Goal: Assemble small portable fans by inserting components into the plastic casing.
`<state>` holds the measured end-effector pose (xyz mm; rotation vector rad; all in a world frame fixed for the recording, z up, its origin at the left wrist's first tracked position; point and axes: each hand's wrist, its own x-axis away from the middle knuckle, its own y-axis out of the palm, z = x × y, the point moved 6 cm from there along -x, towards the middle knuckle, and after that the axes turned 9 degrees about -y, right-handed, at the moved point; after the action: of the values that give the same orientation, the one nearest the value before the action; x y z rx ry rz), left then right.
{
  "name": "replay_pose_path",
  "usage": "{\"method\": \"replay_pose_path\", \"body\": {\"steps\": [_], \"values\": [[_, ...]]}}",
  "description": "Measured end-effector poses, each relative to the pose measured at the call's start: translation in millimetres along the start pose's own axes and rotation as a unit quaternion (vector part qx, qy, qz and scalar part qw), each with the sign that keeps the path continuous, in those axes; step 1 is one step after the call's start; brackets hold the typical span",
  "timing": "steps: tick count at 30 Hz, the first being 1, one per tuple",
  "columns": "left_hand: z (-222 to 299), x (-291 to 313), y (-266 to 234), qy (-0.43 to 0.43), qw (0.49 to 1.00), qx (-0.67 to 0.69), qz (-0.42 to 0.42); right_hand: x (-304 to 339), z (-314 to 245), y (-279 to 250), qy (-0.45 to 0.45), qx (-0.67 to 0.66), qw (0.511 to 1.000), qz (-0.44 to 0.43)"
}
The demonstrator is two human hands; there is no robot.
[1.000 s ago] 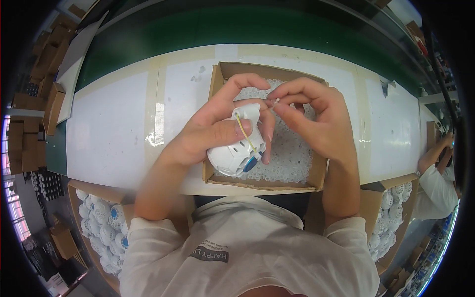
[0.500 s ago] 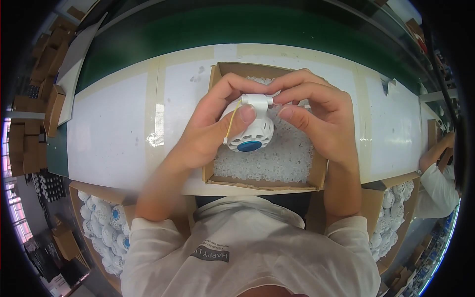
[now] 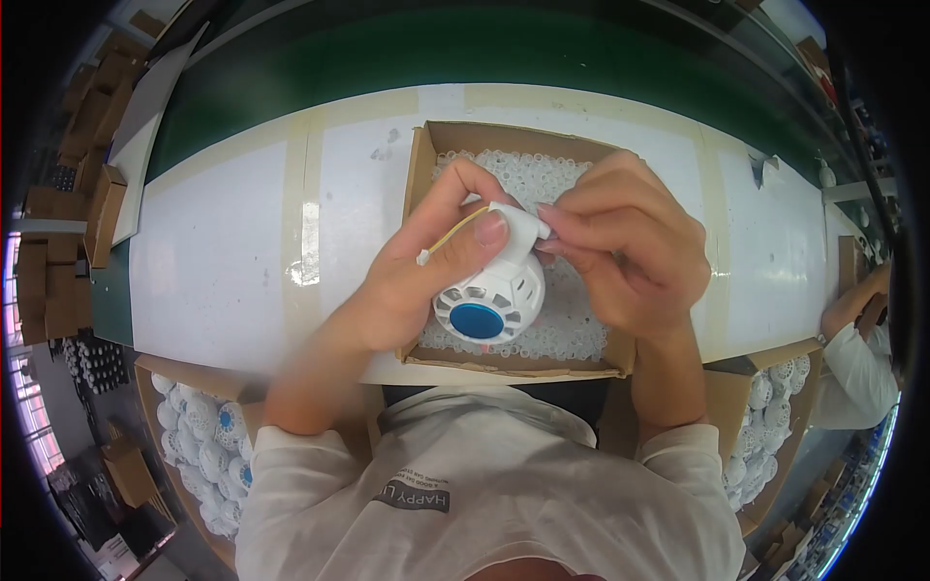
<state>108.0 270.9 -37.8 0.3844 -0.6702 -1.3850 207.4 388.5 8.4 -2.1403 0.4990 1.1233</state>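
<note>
My left hand [image 3: 412,266] is closed around a white rounded housing [image 3: 524,283] with vent slots and a blue disc on its lower face. Its thumb presses on the short tubular neck. A yellow wire [image 3: 452,235] with a small white plug runs from the neck across that hand. At the right end of the neck, the thumb and fingertips of my right hand [image 3: 630,237] are pinched together. Whatever sits between them is too small and covered to name. Below both hands lies a shallow cardboard box [image 3: 418,174] of small clear plastic rings [image 3: 504,172].
The box stands on a white tabletop [image 3: 218,252] with taped seams, and a green surface [image 3: 387,68] lies beyond. Cartons of similar white housings stand at my left [image 3: 199,436] and right [image 3: 765,426]. Another person's arm [image 3: 852,295] shows at the far right.
The housing has tilted and come lower, so its blue disc shows more fully. My right fingers have drawn into a tight pinch at the neck's end. The wire's plug has swung up and left.
</note>
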Motion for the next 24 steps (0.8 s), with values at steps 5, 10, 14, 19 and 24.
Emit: {"method": "replay_pose_path", "body": {"steps": [5,10,14,19,24], "values": [[-9.1,-0.9,-3.2,0.028,0.984,-0.138,0.104,-1.3,-9.6,-1.5,-0.077,0.138,0.987,-0.025],[-5.0,-4.2,-5.6,0.081,0.959,-0.248,0.114,-1.2,-9.3,-1.4,-0.043,0.162,0.984,-0.064],[1.3,-9.5,-7.0,0.079,0.939,-0.315,0.111,-0.6,3.5,-4.9,-0.006,0.116,0.989,-0.09],[-4.8,-3.6,-11.2,0.069,0.976,-0.196,0.07,-3.8,10.0,-0.6,0.068,-0.08,0.992,-0.071],[10.4,-8.7,-15.1,0.153,0.967,-0.196,0.057,19.5,38.5,-3.0,0.254,-0.06,0.965,0.016]]}}
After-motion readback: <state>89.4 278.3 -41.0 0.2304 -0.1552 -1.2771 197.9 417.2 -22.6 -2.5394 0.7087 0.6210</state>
